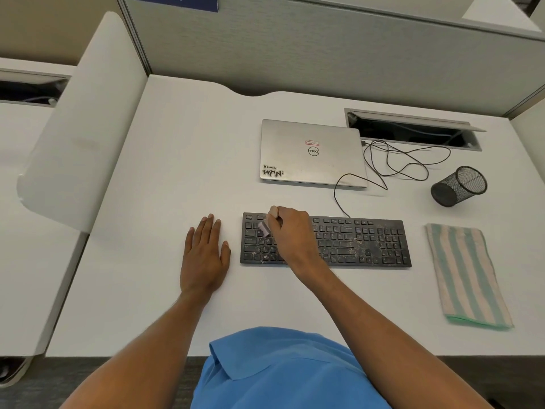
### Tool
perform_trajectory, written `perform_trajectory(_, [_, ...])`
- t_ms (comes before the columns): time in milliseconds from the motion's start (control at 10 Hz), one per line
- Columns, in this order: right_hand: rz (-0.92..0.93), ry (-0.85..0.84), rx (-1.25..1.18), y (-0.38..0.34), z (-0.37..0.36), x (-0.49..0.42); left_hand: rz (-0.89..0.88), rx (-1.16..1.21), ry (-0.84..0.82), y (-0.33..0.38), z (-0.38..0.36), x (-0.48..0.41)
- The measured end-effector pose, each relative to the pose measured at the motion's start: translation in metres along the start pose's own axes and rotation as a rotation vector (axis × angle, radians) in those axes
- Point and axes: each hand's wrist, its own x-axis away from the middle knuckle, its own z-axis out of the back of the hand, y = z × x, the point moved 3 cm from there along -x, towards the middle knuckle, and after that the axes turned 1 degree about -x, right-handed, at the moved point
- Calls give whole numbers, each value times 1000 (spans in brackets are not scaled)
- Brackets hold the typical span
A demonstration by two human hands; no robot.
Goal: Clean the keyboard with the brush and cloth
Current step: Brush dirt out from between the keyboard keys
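Right grip (290, 231) closed round the brush (264, 229), over the left end of the keyboard (354, 243), which lies mid-surface toward the near edge. Left grip (203, 252) flat, fingers straight, on the surface (177, 172) just beside the keyboard's left end, not touching it. Risks as we see them: keyboard is unbraced, so a hard stroke could skid it; grit could get pushed down between keys or flicked onto the surface. Cloth (467, 276) lies folded by the right edge, nothing touching it. Hard to tell: brush mostly under the fingers and blurred, bristle contact unclear; keys under that grip hidden
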Motion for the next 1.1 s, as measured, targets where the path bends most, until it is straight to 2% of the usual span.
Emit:
perform_trajectory(100, [-27,-24,-10,4,1,1,-2,-2,4,0,0,0])
perform_trajectory(300, [-44,54,-111,-5,12,0,-2,1,-1,-2,-1,-1])
perform_trajectory(500, [-30,-11,6,9,-5,3,-3,5,-1,0,-2,0])
perform_trajectory(700, [0,1,-3,-1,2,4,-1,-4,-1,0,-1,0])
perform_trajectory(900, [34,-88,41,-4,-6,4,1,-5,-4,0,1,0])
perform_trajectory(1100, [117,-30,-75,-22,-13,5,1,-14,-11,0,1,2])
